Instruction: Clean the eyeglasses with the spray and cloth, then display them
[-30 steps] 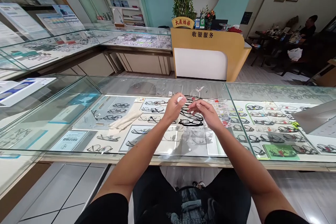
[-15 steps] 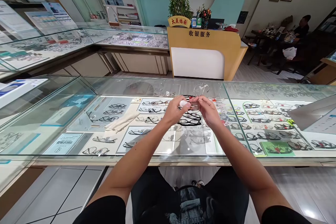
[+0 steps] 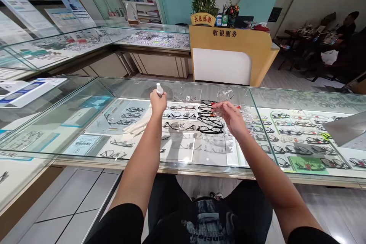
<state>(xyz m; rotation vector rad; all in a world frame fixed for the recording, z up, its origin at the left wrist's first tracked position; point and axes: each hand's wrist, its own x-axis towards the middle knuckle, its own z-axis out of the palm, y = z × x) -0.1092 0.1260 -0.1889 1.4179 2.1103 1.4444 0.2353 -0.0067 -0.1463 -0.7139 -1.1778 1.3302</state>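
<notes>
My left hand [image 3: 158, 103] is closed around a small white spray bottle [image 3: 159, 89], held upright above the glass counter. Over the middle of the counter, my right hand [image 3: 233, 117] pinches a pair of thin-framed eyeglasses [image 3: 219, 113]; the fingers partly hide it. Below and left of that hand, a column of black-framed glasses [image 3: 210, 129] shows at the counter. Just beyond the fingers is a pair of clear-framed glasses [image 3: 225, 93]. A cream cloth [image 3: 135, 129] lies left of centre, partly behind my left forearm.
The glass display counter [image 3: 183, 167] spans the front, with many eyeglasses inside. A grey-white panel [image 3: 347, 129] leans at the right. Beyond stand a wooden cashier desk [image 3: 231, 38] and more glass cases [image 3: 160, 47]. A person [image 3: 347, 24] sits far right.
My left hand has moved left, away from my right hand, carrying the white spray bottle. My right hand stays over the counter with the eyeglasses. The view has shifted slightly.
</notes>
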